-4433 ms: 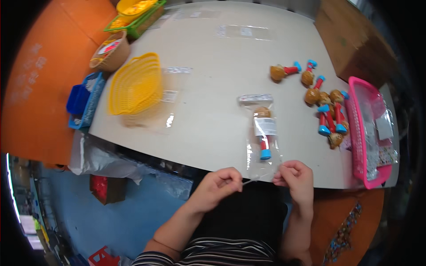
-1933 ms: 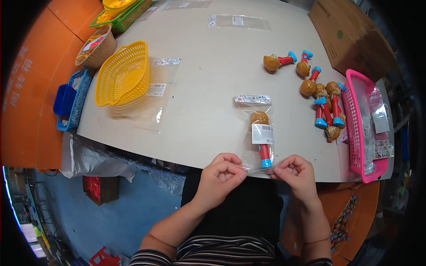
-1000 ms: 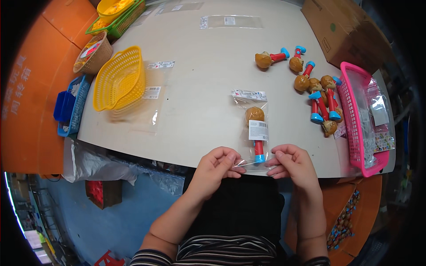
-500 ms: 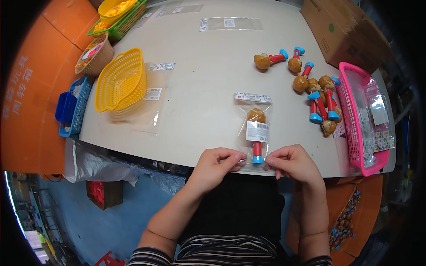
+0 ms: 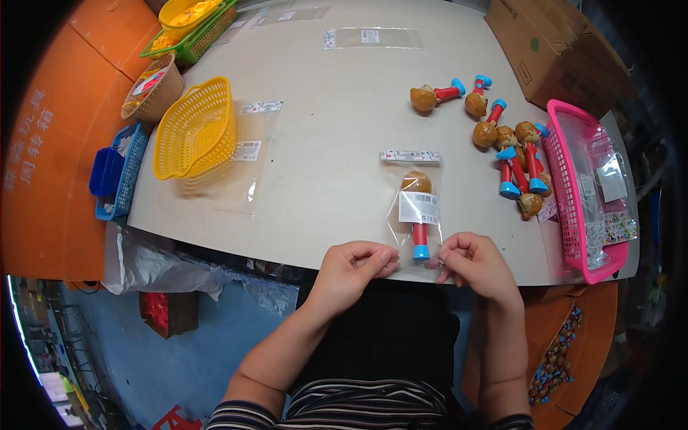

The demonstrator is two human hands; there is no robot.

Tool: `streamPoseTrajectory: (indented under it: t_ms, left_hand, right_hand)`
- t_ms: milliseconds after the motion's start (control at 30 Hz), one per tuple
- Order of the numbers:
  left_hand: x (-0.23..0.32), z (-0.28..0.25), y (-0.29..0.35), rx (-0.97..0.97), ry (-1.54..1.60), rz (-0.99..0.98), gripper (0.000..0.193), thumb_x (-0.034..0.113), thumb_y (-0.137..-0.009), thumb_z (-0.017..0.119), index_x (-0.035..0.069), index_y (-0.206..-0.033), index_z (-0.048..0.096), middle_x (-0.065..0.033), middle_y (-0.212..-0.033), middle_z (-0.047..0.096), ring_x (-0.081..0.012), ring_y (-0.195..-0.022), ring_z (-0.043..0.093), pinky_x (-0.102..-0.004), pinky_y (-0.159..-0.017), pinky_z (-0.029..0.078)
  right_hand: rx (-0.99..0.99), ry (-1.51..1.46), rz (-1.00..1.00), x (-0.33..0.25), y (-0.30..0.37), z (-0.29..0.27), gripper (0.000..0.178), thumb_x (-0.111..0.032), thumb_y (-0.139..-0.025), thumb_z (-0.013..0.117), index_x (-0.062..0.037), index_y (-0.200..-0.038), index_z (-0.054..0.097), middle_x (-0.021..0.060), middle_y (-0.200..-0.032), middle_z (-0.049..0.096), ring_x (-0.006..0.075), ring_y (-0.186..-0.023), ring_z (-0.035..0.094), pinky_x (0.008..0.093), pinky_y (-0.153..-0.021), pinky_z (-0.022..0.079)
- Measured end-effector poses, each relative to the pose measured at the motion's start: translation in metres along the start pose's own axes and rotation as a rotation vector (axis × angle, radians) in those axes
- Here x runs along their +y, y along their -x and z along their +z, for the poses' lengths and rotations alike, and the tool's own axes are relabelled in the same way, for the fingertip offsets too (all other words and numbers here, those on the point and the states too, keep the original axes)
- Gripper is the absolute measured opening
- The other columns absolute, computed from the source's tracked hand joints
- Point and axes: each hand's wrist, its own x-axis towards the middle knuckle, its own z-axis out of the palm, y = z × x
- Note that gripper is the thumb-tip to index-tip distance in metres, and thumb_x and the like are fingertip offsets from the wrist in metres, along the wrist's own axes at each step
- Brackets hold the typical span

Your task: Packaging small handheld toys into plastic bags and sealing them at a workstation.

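In front of me at the table's near edge lies a clear plastic bag with a printed header at its far end. Inside it is a toy with a round brown head, a red stem and a blue foot, partly covered by a white label. My left hand pinches the bag's near left corner, thumb against fingers. On the other side, my right hand has its fingers closed on the near right corner. The toy's blue foot lies between my hands, touched by neither.
Several loose matching toys lie to the right, beside a pink basket of bags. A cardboard box stands far right. At left are a yellow basket, a tan basket and a blue basket. Flat bags lie at the back.
The bag has shifted slightly, and the toy's foot now lies a little farther right and away from me. My right hand has moved slightly with the bag's corner.
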Motion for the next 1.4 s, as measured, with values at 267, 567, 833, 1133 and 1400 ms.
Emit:
streamPoseTrajectory:
  t_ms: [267,567,833,1133,1400]
  left_hand:
    - [0.005,0.004,0.007,-0.109,0.083,0.072,0.031,0.003,-0.092,0.063,-0.007,-0.122,0.058,-0.0164,-0.114,0.066,-0.0229,-0.106,0.066,-0.031,-0.092,0.054]
    - [0.004,0.001,0.005,0.016,-0.022,0.077,0.025,0.0,-0.09,0.066,-0.007,-0.113,0.064,-0.0159,-0.107,0.069,-0.0201,-0.101,0.067,-0.0281,-0.089,0.054]
    - [0.002,0.003,0.008,-0.015,-0.001,0.017,0.023,0.0,-0.089,0.066,-0.008,-0.111,0.065,-0.0155,-0.105,0.07,-0.0192,-0.099,0.068,-0.0276,-0.089,0.055]
    - [-0.002,0.003,0.007,0.058,-0.04,0.105,0.02,0.001,-0.087,0.07,-0.007,-0.105,0.067,-0.0116,-0.091,0.07,-0.0127,-0.081,0.067,-0.0234,-0.074,0.055]
    - [0.001,0.001,0.004,0.057,-0.031,0.159,0.033,0.001,-0.087,0.07,-0.004,-0.116,0.056,-0.0047,-0.083,0.065,-0.0066,-0.075,0.061,-0.0179,-0.064,0.049]
  right_hand:
    - [0.115,-0.26,-0.051,0.007,0.024,0.019,0.024,-0.01,-0.094,0.061,0.0018,-0.114,0.054,0.0172,-0.102,0.071,0.0179,-0.087,0.071,0.0229,-0.069,0.057]
    - [0.22,-0.225,-0.015,0.023,0.019,0.022,0.025,-0.002,-0.093,0.059,0.0047,-0.117,0.055,0.0167,-0.101,0.071,0.0184,-0.086,0.071,0.0245,-0.074,0.058]
    - [0.248,-0.309,-0.067,0.017,0.026,0.037,0.029,0.0,-0.091,0.061,0.0046,-0.119,0.053,0.015,-0.098,0.071,0.0187,-0.087,0.071,0.0248,-0.076,0.058]
    - [0.271,-0.302,-0.13,0.03,0.022,0.034,0.019,0.002,-0.088,0.066,0.0025,-0.104,0.054,0.0142,-0.089,0.071,0.0172,-0.081,0.071,0.0248,-0.074,0.058]
    - [0.247,-0.344,-0.173,0.033,0.026,0.031,0.015,0.005,-0.087,0.066,-0.0006,-0.092,0.053,0.0141,-0.086,0.07,0.0172,-0.079,0.07,0.025,-0.073,0.058]
